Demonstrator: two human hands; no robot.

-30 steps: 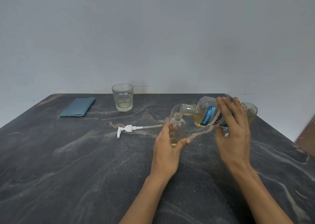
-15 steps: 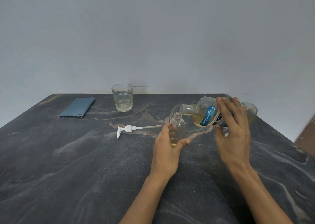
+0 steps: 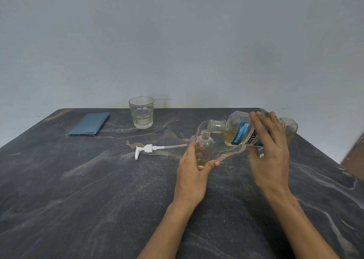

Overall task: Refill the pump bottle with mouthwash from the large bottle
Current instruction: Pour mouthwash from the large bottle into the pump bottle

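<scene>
Dark marbled worktop (image 3: pixel 98 209) carries everything. Nearest, the left hand (image 3: pixel 192 172) grips the upright pump bottle (image 3: pixel 204 148); the right hand (image 3: pixel 269 150) grips the tilted large bottle (image 3: pixel 236 132), mouth just above its neck. Pouring is underway; next calls for steady tilt. Beyond lies the pump (image 3: pixel 149 149).

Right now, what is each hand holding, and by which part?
The left hand grips the small bottle round its lower body. The right hand holds the tilted large bottle round its labelled middle.

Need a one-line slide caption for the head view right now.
Right hand tips the large bottle over the small bottle held by the left hand; pump lies aside.
</scene>
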